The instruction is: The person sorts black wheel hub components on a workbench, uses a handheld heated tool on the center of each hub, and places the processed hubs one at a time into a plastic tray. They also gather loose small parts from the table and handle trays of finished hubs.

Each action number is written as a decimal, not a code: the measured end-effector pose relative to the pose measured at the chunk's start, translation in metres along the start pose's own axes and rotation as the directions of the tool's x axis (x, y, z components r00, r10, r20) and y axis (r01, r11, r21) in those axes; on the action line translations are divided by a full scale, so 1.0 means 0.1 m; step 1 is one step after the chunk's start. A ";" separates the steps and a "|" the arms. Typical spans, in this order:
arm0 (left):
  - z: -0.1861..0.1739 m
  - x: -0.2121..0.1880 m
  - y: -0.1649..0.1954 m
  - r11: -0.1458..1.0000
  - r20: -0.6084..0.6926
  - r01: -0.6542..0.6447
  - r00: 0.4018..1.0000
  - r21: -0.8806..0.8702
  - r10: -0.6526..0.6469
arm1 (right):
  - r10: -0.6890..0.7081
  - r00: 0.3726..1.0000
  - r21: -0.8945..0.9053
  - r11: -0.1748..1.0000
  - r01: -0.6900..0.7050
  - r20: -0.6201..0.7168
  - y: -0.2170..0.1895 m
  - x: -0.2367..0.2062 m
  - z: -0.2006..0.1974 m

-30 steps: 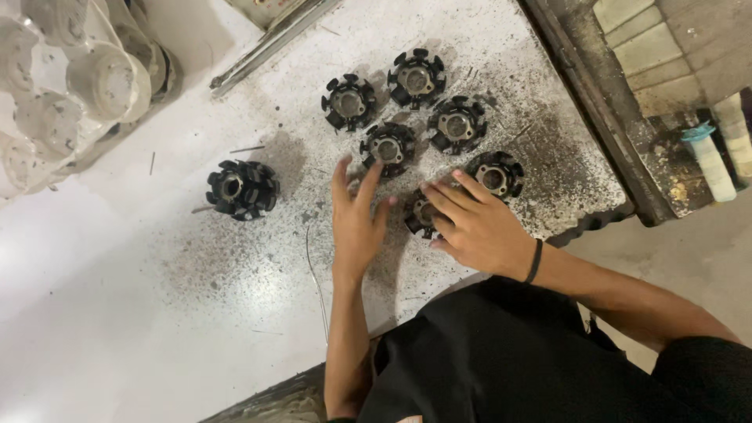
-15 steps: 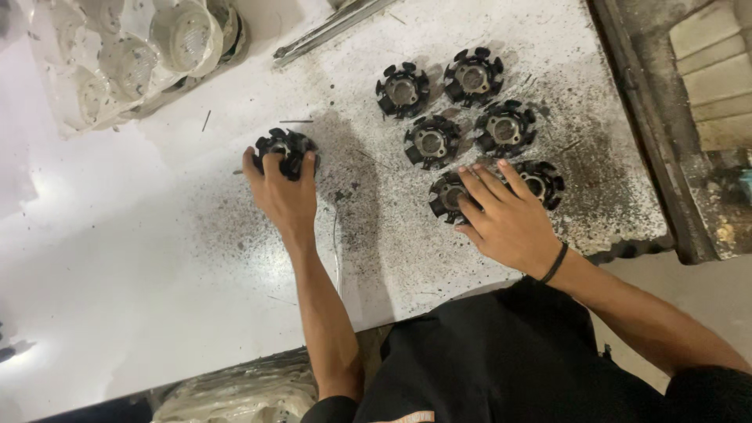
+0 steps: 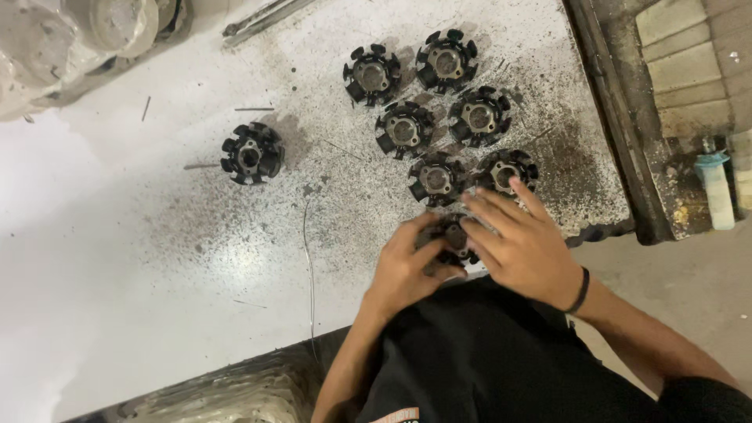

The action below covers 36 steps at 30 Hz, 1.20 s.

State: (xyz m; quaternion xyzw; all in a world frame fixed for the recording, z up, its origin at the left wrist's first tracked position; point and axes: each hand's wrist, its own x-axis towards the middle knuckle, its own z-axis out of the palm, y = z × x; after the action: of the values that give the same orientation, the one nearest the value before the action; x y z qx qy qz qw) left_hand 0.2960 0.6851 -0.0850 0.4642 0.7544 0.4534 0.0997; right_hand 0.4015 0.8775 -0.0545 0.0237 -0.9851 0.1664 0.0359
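Observation:
Black round toothed metal parts lie on a white, grimy table (image 3: 157, 258). Both of my hands meet at the near edge over one toothed part (image 3: 452, 233). My left hand (image 3: 403, 270) grips it from the left, and my right hand (image 3: 523, 243) covers it from the right with its fingers stretched across. Just beyond my right fingertips lie two more parts (image 3: 435, 178) (image 3: 505, 168), the near end of a cluster of several (image 3: 403, 129). A single part (image 3: 251, 153) sits apart at the left.
A grey moulded tray (image 3: 78, 35) sits at the top left, and a metal rod (image 3: 266, 19) lies at the top. A thin wire (image 3: 309, 258) lies on the table. A dark beam (image 3: 607, 117) borders the table's right side; a blue-capped bottle (image 3: 714, 188) stands beyond it.
My left hand has left the lone part at the left and come back to the near edge, joining my right hand on a part there. The lone part stayed in place.

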 end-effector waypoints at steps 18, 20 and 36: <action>-1.34 0.20 -1.30 0.625 -0.594 0.568 0.779 0.536 -0.198 | -0.020 1.000 -0.001 1.000 0.020 -0.010 -0.35 0.12 -0.06; -1.47 0.17 -1.34 0.689 -0.556 0.561 0.787 0.460 -0.270 | -0.046 0.995 -0.031 0.999 0.044 -0.085 -0.37 0.28 -0.13; -1.63 0.00 -1.39 0.681 -0.599 0.595 0.750 0.426 -0.281 | -0.384 0.909 -0.172 0.896 0.410 0.164 -0.67 1.58 0.31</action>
State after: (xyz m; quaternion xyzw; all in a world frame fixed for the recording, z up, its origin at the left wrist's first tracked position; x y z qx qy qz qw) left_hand 0.1180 0.5670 -0.1005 0.1389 0.9472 0.2557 -0.1345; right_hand 0.2456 0.7985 -0.0497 0.2311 -0.9715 0.0526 0.0093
